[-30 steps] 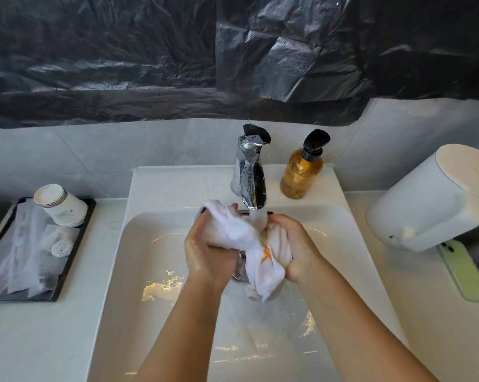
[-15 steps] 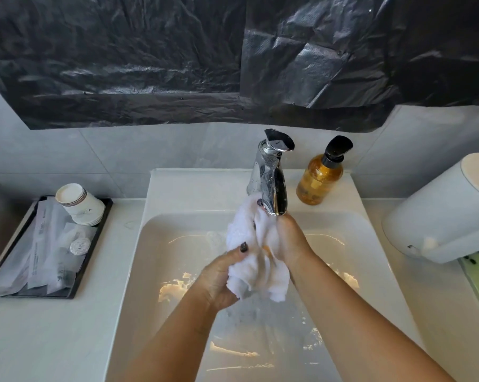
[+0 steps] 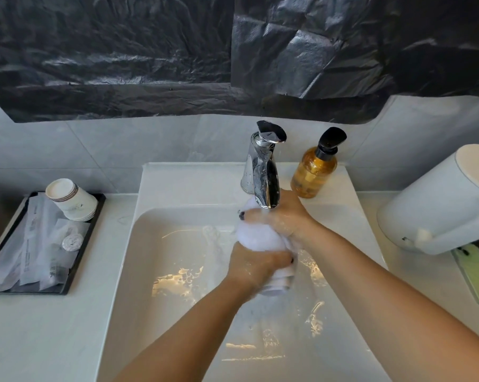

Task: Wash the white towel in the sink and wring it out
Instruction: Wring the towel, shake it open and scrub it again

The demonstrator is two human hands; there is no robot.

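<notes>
Both hands are on the bunched white towel (image 3: pixel 260 238), held upright over the white rectangular ceramic sink (image 3: pixel 161 271), right under the spout of the chrome tap (image 3: pixel 263 172). The right hand (image 3: pixel 285 216) grips the towel's upper end, fingers (image 3: pixel 249 216) curled round the cloth just below the spout. The left hand (image 3: pixel 254 264) wraps the lower part, its fingers closed tight, and the towel's tail pokes out beneath it. Water glints in the basin. An amber pump bottle with a black head (image 3: pixel 315 172) stands beside the tap. Off left on the white table (image 3: pixel 40 326), a black tray (image 3: pixel 73 271) carries a white paper cup (image 3: pixel 70 198).
</notes>
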